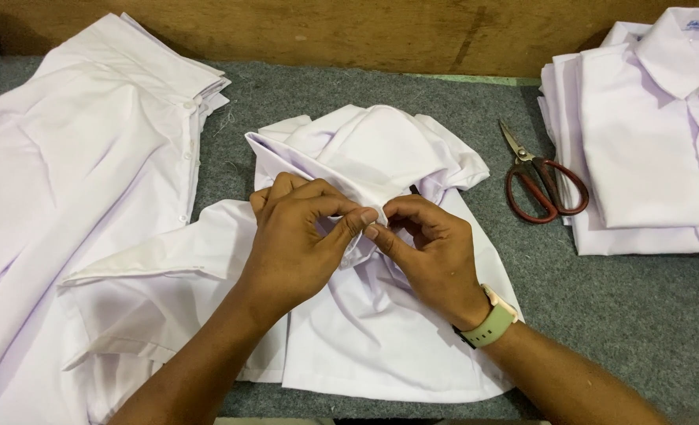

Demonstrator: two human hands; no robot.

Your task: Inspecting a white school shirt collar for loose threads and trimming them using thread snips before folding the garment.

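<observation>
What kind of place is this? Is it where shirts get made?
Probably a garment workshop. Both hands pinch one white shirt on a grey felt table, with stacks of white shirts either side and red-handled scissors nearby.

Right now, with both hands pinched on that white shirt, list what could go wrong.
1. The left hand and right hand pinch one small spot of the white shirt; a hard tug might tear the fabric or stitching there.
2. The scissors lie close beside the folded shirt stack; a sweeping sleeve could snag them.
3. The crumpled shirt overlaps the left pile, so pulling it may drag that pile askew.
</observation>
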